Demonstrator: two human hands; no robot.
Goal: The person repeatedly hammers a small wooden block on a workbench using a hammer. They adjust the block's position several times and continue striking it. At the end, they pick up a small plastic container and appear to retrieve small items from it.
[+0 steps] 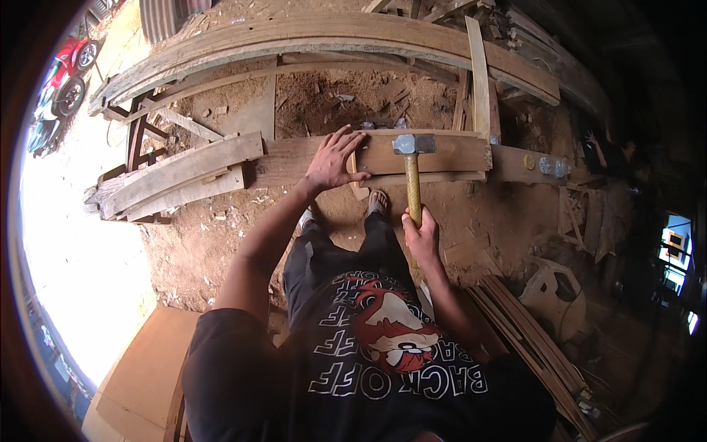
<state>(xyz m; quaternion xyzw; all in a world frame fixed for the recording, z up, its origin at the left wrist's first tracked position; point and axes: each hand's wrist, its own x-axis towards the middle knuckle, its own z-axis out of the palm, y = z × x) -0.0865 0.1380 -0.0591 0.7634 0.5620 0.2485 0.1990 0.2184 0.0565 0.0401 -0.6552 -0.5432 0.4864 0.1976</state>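
My right hand (422, 232) grips the yellow handle of a sledge-type hammer (412, 177). The hammer's steel head appears over a wooden board assembly (458, 154) with narrow strips along both long edges; whether it touches the wood I cannot tell. My left hand (334, 160), fingers spread, rests at the assembly's left end, by a short upright crosspiece (353, 162). Beneath lies a long wooden bench plank (281, 160). A thin pale slat (479, 77) reaches from the assembly's right end to the far beam.
Stacked boards (182, 179) lie on the bench's left, a clear plastic bottle (552, 167) and tape roll (529, 162) on its right. Beyond runs a thick beam (331, 36). Long planks (530, 337) and a plastic chair (555, 298) are at right. Another person's hand (592, 138) shows in shadow.
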